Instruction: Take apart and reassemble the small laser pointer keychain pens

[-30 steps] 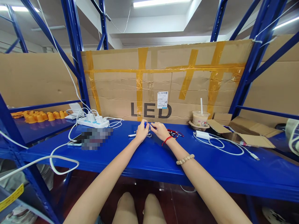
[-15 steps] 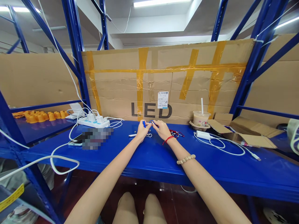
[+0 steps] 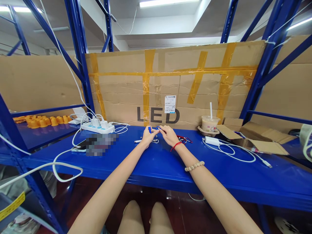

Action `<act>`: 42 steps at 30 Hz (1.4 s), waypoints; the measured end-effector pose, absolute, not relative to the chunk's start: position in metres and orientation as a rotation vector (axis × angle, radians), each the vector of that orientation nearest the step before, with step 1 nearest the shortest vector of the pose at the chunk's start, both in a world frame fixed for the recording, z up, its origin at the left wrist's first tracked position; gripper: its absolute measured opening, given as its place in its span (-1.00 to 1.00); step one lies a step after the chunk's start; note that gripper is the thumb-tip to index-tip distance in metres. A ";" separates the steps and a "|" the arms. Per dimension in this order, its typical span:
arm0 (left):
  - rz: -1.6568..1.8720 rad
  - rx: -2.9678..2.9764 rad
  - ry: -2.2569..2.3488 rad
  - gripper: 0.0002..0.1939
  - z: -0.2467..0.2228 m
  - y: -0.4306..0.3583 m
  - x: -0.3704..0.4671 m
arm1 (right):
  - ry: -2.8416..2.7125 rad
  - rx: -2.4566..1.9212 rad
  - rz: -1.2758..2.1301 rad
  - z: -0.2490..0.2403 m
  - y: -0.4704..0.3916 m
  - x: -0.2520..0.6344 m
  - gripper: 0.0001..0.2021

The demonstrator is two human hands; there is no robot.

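Note:
Above the blue shelf point(image 3: 156, 165), my left hand point(image 3: 147, 137) is closed on a small blue piece point(image 3: 149, 129), its exact kind too small to make out. Fingertips of my right hand point(image 3: 169, 135) meet those of the left and pinch a thin blue loop point(image 3: 158, 127); whether loop and piece are one thing, I cannot tell. Beneath my left hand lies a small silver tube-like item point(image 3: 137, 141). A shiny metal ring point(image 3: 155, 141) shows between my wrists. Several small red and dark metal pieces point(image 3: 185, 139) lie just right of my right hand.
To the left are a white power strip point(image 3: 98, 129) with plugs and cables, and a phone point(image 3: 81, 145). On the right stand a drink cup with straw point(image 3: 210, 123), a white adapter with cable point(image 3: 212, 141) and an open cardboard box point(image 3: 263, 136). A cardboard sheet point(image 3: 122, 91) walls the back.
My fingers have shifted slightly around the blue piece, and the left thumb now reaches toward the right fingertips. Everything else stays put.

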State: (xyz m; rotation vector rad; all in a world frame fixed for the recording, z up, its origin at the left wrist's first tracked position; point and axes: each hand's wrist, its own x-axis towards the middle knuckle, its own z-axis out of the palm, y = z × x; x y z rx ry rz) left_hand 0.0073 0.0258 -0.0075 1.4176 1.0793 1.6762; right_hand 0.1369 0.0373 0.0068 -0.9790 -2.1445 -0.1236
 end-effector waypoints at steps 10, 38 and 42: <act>1.598 1.466 1.110 -0.61 -0.012 0.028 0.010 | -2.133 -1.233 -0.116 0.006 0.041 0.140 -0.67; 1.640 1.329 1.276 -0.74 -0.014 0.030 0.007 | -2.160 -1.727 -0.085 0.000 0.037 0.144 -0.77; 1.627 1.328 1.299 -0.77 -0.011 0.027 0.007 | -2.151 -1.744 -0.073 0.001 0.035 0.144 -0.77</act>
